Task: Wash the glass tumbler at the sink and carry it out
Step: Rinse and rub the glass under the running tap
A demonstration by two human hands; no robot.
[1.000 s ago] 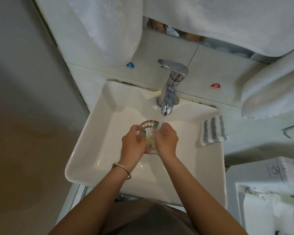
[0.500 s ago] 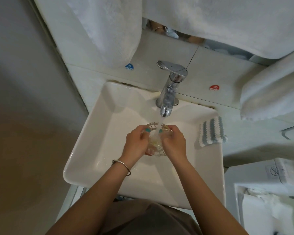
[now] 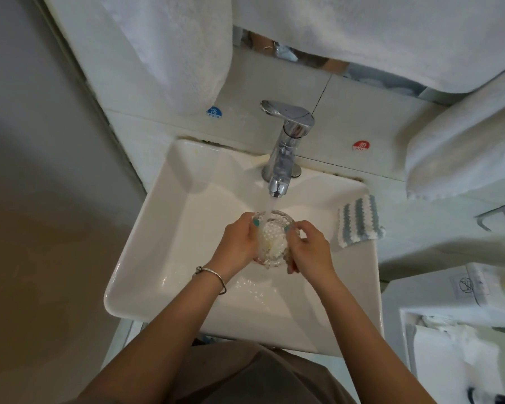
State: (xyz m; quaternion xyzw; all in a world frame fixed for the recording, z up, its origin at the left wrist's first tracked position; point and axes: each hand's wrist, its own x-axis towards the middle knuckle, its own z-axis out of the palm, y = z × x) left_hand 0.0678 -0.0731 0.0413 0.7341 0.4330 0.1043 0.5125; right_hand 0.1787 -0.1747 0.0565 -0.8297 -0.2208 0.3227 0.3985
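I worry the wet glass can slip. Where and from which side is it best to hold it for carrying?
Probably by its bumpy side wall, one hand from each side. The glass is tilted, mouth toward the tap, with the left hand and right hand already round its wall. The thin rim offers less to hold.

White rectangular sink (image 3: 169, 258) set against tiled ledge (image 3: 362, 176). Chrome faucet (image 3: 283, 158) mounted at sink's back edge, centre, lever on top, water running from spout into basin. Grey-and-white striped cloth (image 3: 359, 221) lies on sink's right rim, near back corner. Water droplets and wet sheen on basin floor near front. Blue COLD sticker (image 3: 214, 112) on tile left of faucet, red HOT sticker (image 3: 361, 145) on tile to its right. Dark grime along seam between sink and ledge.
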